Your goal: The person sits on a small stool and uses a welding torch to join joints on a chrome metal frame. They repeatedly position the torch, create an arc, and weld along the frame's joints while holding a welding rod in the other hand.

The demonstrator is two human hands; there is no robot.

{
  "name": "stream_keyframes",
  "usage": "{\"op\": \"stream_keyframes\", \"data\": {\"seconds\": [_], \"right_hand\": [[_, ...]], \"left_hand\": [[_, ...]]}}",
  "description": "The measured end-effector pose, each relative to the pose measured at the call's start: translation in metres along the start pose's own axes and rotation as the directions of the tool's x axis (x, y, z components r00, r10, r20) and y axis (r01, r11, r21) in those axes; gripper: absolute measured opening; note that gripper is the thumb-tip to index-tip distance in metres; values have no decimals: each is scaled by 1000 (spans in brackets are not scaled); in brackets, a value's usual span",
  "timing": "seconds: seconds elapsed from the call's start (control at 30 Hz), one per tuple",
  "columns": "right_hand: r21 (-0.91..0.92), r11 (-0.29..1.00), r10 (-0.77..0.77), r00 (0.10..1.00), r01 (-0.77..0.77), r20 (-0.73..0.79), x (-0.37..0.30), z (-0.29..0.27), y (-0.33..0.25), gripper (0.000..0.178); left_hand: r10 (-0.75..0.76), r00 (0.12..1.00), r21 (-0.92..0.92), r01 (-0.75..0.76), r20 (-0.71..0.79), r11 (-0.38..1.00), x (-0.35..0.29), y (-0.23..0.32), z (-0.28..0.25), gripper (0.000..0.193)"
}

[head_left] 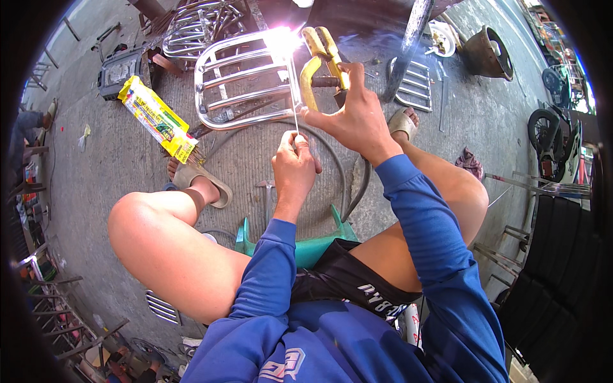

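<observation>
Left grip (294, 159) pinches thin rod (295, 112); right (354, 115) holds yellow clamp (319, 64).

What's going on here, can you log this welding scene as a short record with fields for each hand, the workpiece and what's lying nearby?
left hand: left hand pinches the lower end of a thin welding rod
right hand: right hand grips the yellow electrode holder
rod tip: bright arc glare on the rack's upper edge
workpiece: chrome tube rack lying on the concrete ground
nearby: yellow packet of rods left of the rack; grey cable curving by the feet
seat: green plastic stool, person seated
</observation>
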State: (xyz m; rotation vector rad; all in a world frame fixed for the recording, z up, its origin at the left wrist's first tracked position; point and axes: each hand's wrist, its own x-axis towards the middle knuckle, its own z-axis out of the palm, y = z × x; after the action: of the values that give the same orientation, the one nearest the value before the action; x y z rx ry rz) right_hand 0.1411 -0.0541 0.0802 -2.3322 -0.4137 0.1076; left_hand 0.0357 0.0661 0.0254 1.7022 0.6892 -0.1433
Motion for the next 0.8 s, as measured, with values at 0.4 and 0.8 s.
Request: {"op": "stream_keyframes", "data": {"seconds": [0.4, 0.8], "right_hand": [[4, 1000, 16, 1000, -16, 7, 1, -3, 1, 89], [20, 999, -29, 999, 29, -15, 2, 2, 3, 92]], "left_hand": [[12, 1000, -146, -12, 1, 989, 2, -10, 4, 28], [18, 1000, -97, -19, -8, 995, 0, -8, 3, 25]]}}
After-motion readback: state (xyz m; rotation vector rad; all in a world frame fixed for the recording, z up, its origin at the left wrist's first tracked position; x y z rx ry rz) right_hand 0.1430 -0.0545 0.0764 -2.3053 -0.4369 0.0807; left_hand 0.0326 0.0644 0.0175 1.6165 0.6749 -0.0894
